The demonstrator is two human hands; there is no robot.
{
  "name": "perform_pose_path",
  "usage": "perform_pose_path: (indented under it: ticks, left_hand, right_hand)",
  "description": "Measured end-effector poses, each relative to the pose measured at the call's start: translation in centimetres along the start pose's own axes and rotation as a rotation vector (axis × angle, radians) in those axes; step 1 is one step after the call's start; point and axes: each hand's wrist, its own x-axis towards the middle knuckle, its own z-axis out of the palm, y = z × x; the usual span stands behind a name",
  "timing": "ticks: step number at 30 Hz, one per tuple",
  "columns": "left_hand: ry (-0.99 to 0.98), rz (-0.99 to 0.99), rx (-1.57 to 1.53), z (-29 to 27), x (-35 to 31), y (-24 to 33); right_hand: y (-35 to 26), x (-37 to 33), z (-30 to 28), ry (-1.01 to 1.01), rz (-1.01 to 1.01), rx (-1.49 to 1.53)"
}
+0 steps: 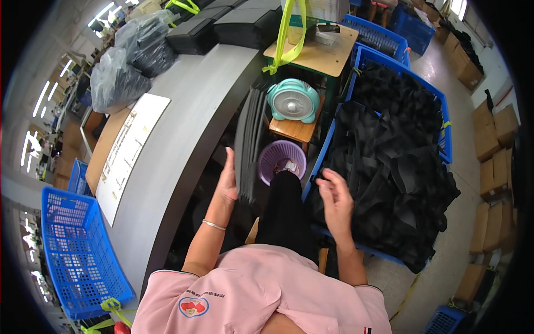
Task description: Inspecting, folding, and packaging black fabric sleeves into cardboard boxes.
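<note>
At mid-frame, a black stack (249,145) stands on edge, its thin layers uneven at the lower end. My left hand (225,181) is upright at its left face; some fingers are hidden, so I cannot tell whether it grips. My right hand (336,203) is empty, fingers loosely bent and apart, near the matte, curved black pieces (384,167) at right. I judge the stack bendy, weightier together than singly, hardly fragile, apt to slide apart; best clasped across its full thickness. Left of it, the grey tabletop (189,106) looks smooth.
</note>
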Motion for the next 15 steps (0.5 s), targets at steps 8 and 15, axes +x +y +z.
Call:
perform_pose_path:
  ticks: [8, 15]
  left_hand:
    - [0.125, -0.066, 0.244, 3.0, -2.7, -5.7]
    - [0.297, -0.127, 0.390, 7.5, -3.0, -8.7]
  right_hand:
    - [-3.9, -1.7, 2.1, -0.265, 0.109, 0.407]
    - [-4.5, -2.7, 0.5, -0.166, 0.074, 0.413]
